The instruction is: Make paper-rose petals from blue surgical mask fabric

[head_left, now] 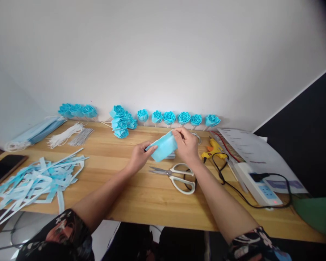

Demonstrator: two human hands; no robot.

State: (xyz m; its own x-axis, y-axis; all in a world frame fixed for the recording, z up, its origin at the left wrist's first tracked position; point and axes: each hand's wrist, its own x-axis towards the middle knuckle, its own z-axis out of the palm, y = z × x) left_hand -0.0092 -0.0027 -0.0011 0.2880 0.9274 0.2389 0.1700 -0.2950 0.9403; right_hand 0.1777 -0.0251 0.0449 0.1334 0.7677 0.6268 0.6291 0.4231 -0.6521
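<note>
A light-blue rectangle of mask fabric (pixel 164 146) is stretched between my two hands above the table. My left hand (pixel 139 156) pinches its left end between thumb and fingers. With closed fingertips, my right hand (pixel 187 144) grips the upper right corner. Partly hidden beneath the fabric lies a small pale stack (pixel 170 156). Just below it on the wood rest scissors (pixel 176 177) with white handles, their blades slightly apart and pointing left.
Blue fabric roses (pixel 168 117) line the wall, with several heaped together (pixel 122 121). Cut strips (pixel 43 181), white cords (pixel 66 135), grey wires (pixel 81 137), masks (pixel 40 131) and a phone (pixel 5 170) are left. A yellow glue gun (pixel 215 149) and power strip (pixel 260 188) are right, with black cable between.
</note>
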